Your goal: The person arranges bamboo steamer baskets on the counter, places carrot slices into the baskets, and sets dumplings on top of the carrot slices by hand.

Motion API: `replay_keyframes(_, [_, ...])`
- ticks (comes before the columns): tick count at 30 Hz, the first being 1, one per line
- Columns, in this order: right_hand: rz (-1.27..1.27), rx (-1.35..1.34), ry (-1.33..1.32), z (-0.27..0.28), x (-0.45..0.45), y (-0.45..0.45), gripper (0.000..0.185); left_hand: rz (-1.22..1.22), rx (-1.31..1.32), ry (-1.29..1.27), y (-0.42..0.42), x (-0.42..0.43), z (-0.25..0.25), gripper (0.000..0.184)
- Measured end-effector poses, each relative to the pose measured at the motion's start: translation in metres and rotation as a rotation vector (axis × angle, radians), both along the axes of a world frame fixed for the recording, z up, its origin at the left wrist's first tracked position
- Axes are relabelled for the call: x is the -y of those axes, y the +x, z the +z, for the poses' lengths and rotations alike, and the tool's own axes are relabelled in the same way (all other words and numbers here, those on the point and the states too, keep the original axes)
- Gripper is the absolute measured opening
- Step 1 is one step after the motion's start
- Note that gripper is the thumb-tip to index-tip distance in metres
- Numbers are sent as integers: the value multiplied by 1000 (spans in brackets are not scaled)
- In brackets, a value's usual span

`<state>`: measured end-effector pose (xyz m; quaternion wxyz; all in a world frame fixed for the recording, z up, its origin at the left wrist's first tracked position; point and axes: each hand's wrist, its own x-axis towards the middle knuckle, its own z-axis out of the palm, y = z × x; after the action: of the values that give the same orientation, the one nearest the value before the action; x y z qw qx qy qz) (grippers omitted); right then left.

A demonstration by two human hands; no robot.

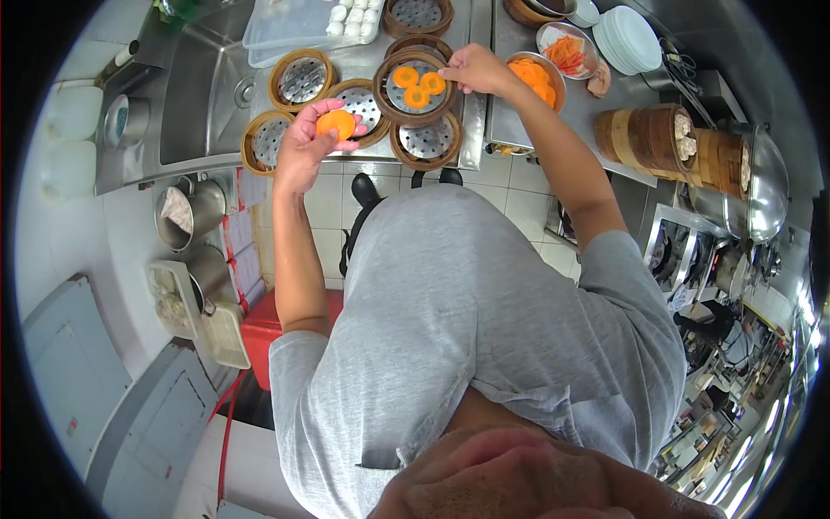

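In my left hand [304, 143] is a small stack of round orange carrot slices [335, 125], gripped between thumb and fingers. My right hand [477, 71] reaches over the right rim of a round steamer basket [383, 105]. Its index fingertip is by the rightmost of three carrot slices [432, 83] with holes in their centres. The thumb stays apart, near the basket's outer side. These slices lie together on the perforated metal base. Around this basket are other steamer baskets [303, 80] with perforated bases, one [426, 141] just below it and several to the left.
Right of the baskets sit a bowl of carrot slices [533, 80], a bowl of orange strips [566, 52] and stacked white plates [628, 40]. A plastic tray [285, 30] holds white round pieces. A sink [203, 95] lies left; stacked bamboo steamers [640, 141] lie right.
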<state>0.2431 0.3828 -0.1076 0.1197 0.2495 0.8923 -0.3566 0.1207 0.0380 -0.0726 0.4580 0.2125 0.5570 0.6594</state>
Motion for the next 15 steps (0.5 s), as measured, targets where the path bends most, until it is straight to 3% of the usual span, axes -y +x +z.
replay_keyframes(8, [0, -284, 260, -3, -35, -18, 36, 27, 111, 65, -4, 2, -4, 45])
replay_keyframes(11, [-92, -208, 299, -1, -58, -40, 37, 19, 211, 137, -3, 1, -2, 55])
replay_keyframes(15, [-127, -151, 357, -18, -78, -65, 40, 9, 194, 148, 0, -8, -3, 53])
